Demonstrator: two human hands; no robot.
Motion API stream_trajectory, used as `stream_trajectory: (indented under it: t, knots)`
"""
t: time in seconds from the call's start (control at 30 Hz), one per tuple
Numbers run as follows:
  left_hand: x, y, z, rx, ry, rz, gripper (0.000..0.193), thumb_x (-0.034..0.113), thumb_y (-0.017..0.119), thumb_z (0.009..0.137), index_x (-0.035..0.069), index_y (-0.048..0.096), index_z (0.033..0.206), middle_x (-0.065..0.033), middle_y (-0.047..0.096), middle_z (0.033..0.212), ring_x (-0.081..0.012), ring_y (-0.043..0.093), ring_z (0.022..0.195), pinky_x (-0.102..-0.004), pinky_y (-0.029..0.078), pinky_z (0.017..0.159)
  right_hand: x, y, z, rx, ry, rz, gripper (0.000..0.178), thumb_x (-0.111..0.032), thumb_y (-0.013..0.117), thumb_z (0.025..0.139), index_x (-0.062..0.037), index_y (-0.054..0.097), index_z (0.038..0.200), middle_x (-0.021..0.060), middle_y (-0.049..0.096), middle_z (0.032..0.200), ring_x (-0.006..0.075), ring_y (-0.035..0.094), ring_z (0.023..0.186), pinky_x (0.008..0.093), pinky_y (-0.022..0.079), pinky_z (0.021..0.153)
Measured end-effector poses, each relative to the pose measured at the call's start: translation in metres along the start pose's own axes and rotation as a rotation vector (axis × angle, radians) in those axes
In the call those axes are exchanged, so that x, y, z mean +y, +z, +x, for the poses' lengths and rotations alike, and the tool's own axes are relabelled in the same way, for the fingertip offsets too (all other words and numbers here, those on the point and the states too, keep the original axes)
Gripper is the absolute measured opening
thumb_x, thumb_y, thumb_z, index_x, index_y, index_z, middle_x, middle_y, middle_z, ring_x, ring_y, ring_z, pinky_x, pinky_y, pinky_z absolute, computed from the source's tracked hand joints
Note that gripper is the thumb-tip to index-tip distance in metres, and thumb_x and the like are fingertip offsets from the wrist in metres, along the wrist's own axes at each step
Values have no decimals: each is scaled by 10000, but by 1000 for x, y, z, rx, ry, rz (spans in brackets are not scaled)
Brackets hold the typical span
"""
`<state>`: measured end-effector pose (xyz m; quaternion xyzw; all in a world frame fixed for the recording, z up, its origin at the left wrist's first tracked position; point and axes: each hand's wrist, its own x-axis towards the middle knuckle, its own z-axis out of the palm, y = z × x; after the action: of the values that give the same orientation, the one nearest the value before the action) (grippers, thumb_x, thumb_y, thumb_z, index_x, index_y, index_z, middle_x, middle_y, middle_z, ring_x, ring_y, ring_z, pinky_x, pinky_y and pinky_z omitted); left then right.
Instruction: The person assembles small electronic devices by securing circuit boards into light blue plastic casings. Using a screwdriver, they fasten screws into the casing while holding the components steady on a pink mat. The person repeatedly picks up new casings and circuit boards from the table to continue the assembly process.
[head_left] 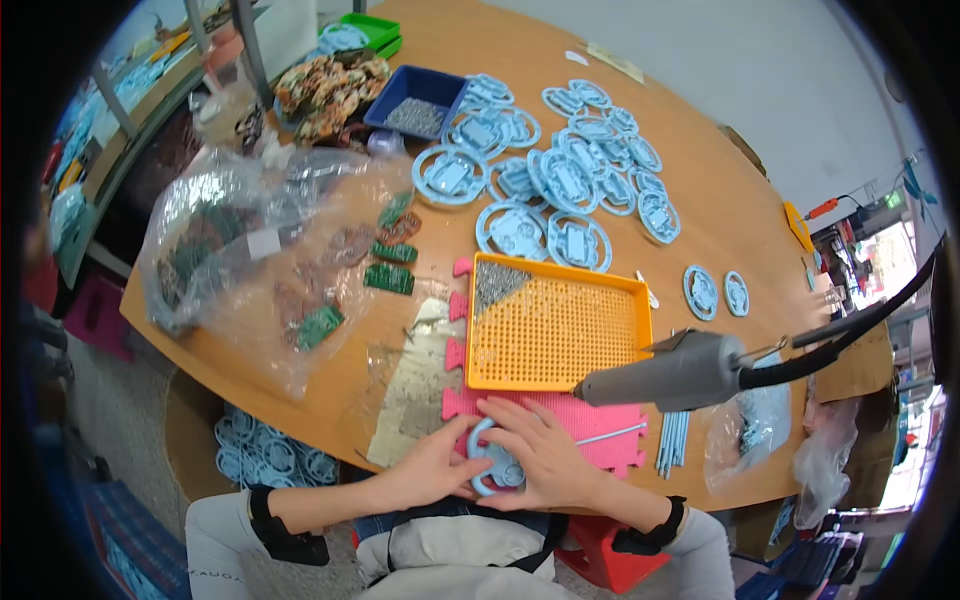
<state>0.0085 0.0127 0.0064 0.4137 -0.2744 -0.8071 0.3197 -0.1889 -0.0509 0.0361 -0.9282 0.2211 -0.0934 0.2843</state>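
Wood-toned surface (700, 250), smooth, edges bent by the lens. Near its front edge, pink foam mat (612, 456) with jigsaw-toothed sides. At the mat's near side, rounded pale-blue plastic piece (506, 472), thick ring rim, raised moulding within. Gripped from both sides: left hand (430, 468) with fingers and thumb closed on the left of the rim; right hand (548, 458) with fingers curved over the top and right, covering much of it. Just right of the knuckles, thin pale rod (612, 434) across the foam.

Beyond, shallow yellow tray (530, 384), gridded floor, small grey metal bits (497, 285) heaped in the far-left corner. Over its near-right corner, grey cylindrical power tool (665, 372), matte casing, black cable. Farther off, loose spread of ringed blue pieces (572, 180); navy bin (425, 80) of metallic bits. To the left, crinkled clear bag (225, 320); glossy green blocks (389, 278) alongside.
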Motion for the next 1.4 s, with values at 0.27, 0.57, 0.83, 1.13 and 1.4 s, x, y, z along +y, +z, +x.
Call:
stream_trajectory:
  t: [0.27, 0.57, 0.83, 1.13, 1.4]
  knots:
    - [-1, -3, 2, -19, -137, 134, 592, 16, 535, 941, 109, 219, 1432, -118, 576, 1140, -168, 669, 868, -298, 596, 717, -1, 9, 5, -8, 1, -127, 901, -529, 694, 700, 6, 434, 1377, 203, 414, 1423, 323, 437, 1285, 450, 349, 1019]
    - [-10, -7, 7, 21, -122, 207, 583, 18, 556, 921, 64, 249, 1413, -117, 526, 1180, -161, 660, 882, -300, 604, 686, -1, 13, 7, 4, 3, -92, 876, -500, 709, 702, -2, 445, 1372, 220, 426, 1406, 332, 436, 1288, 466, 346, 1026]
    - [2, 2, -13, 46, 207, 286, 474, 132, 635, 900, 44, 441, 1323, -114, 652, 947, -161, 673, 786, -325, 567, 628, -3, -5, -22, 226, 229, 302, 584, -249, 697, 815, -38, 492, 1319, 180, 525, 1303, 340, 506, 1204, 469, 382, 1010]
    - [31, 36, -56, 283, 866, 933, 414, 179, 749, 795, 98, 640, 1186, -165, 705, 939, -303, 689, 721, -320, 548, 628, -41, -34, -41, 222, 103, 241, 317, -132, 742, 758, -47, 613, 1035, 110, 632, 847, 329, 626, 821, 409, 505, 741]
    - [40, 43, -46, 249, 1116, 784, 302, 120, 811, 717, -25, 712, 963, -157, 719, 894, -254, 712, 735, -285, 559, 661, -53, -30, -38, 320, 99, 261, 321, -131, 751, 747, -51, 599, 1019, 113, 622, 810, 310, 633, 752, 400, 491, 639]
